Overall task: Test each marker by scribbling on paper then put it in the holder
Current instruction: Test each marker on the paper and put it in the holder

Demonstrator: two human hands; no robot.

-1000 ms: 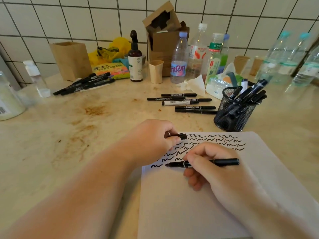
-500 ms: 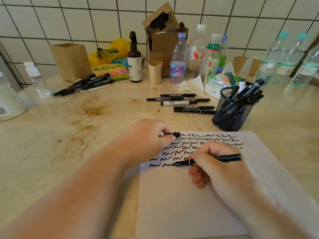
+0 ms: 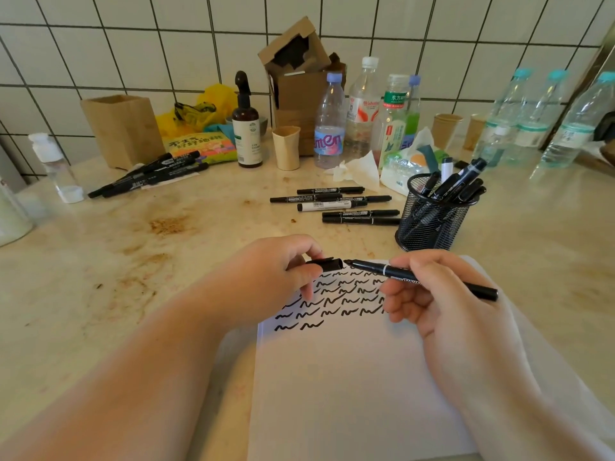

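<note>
Mid-frame, the left hand [image 3: 279,277] pinches the cap [image 3: 327,263]; the right hand [image 3: 429,294] grips the marker [image 3: 432,282], tip pointing left, just beside the cap's mouth.

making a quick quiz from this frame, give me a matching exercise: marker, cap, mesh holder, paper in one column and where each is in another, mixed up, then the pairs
Things
1. marker
2. cap
3. mesh holder
4. paper

Places
A. stands on the counter beyond the paper, with markers in it
B. pinched in the left hand
C. lies flat under both hands, scribbled at its far end
D. gripped in the right hand, tip pointing at the cap

Pairs: 1-D, 2-B, 3-A, 4-C
</note>
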